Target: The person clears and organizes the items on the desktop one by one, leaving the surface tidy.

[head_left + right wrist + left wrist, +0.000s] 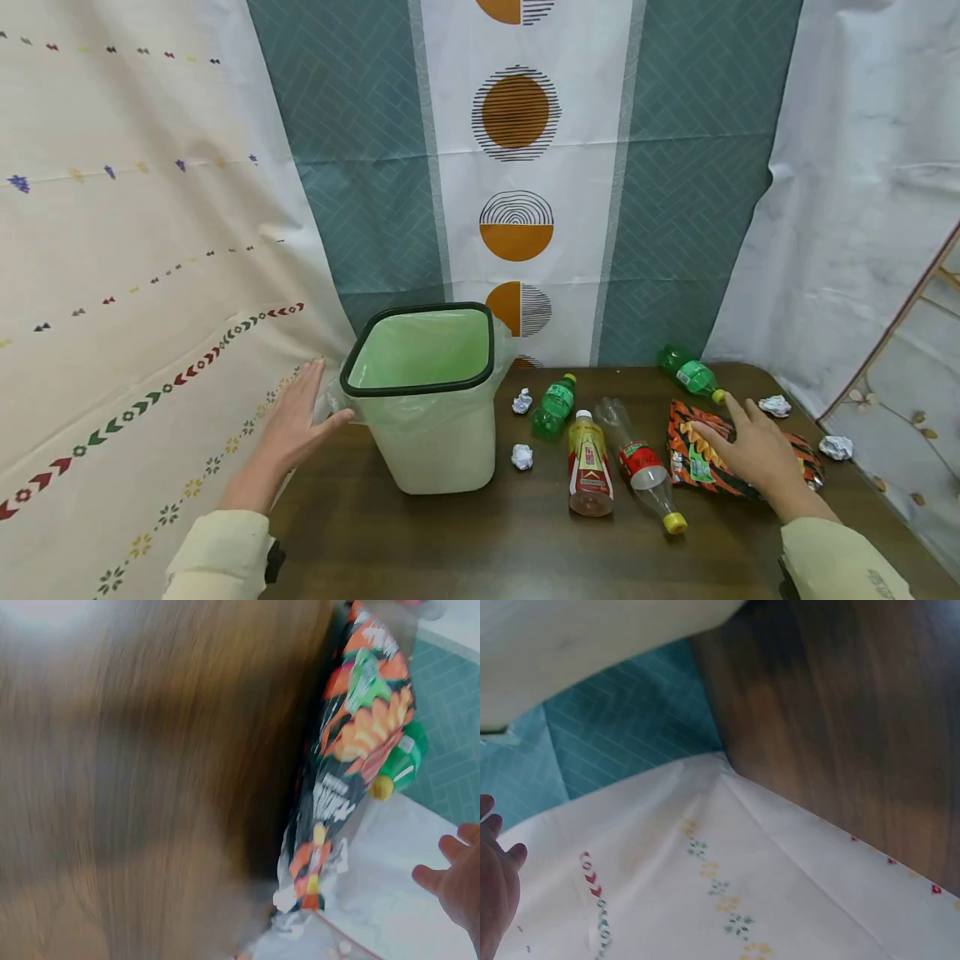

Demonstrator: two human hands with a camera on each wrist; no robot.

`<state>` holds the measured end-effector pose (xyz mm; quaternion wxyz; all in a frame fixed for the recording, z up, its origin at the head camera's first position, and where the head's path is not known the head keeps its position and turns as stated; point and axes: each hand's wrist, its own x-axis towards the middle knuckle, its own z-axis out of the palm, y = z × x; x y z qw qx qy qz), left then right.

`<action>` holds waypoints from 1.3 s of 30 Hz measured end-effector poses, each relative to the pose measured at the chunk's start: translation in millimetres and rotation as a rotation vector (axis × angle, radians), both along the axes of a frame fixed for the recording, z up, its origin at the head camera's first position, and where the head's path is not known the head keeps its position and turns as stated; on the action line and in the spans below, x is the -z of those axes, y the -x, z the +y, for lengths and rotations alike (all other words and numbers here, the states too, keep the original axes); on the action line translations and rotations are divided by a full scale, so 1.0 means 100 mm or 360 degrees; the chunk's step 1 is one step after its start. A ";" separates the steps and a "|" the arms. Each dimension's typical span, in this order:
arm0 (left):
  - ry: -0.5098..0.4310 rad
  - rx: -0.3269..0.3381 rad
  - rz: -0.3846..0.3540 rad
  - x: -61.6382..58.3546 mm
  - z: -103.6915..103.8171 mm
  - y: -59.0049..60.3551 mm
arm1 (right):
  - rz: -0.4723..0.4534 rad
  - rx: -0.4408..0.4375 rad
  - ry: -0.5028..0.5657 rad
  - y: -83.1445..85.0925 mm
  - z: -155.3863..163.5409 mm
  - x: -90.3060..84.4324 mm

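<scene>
While left hand (296, 421) rests open beside bin (442, 442) at centre, right hand (753, 450) lies flat, fingers loose, on snack bag (693, 458) lower right; bottle (590, 467) labels unreadable.

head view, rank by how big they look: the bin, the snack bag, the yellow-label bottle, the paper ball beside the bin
1. bin
2. snack bag, partly under the right hand
3. yellow-label bottle
4. paper ball

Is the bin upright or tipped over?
Upright: the bin stands on the table, its rim facing up.
</scene>
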<state>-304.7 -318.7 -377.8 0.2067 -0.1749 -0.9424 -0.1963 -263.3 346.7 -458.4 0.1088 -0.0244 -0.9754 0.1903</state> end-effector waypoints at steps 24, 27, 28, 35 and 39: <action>-0.0440 0.0077 -0.0121 -0.16 0.34 0.02 | 0.0002 0.0109 0.0566 -0.10 -0.58 0.13; -0.0462 0.0078 -0.0117 -0.14 0.34 0.02 | -0.0024 0.0151 0.0623 -0.09 -0.63 0.16; -0.0469 0.0083 -0.0112 -0.13 0.34 0.03 | -0.0032 0.0166 0.0640 -0.09 -0.65 0.17; -0.0510 0.0069 -0.0161 -0.08 0.39 0.06 | -0.0112 0.0241 0.0705 -0.14 -0.70 0.23; -0.0557 0.0043 -0.0128 -0.06 0.40 0.03 | -0.0134 0.0239 0.0742 -0.15 -0.76 0.27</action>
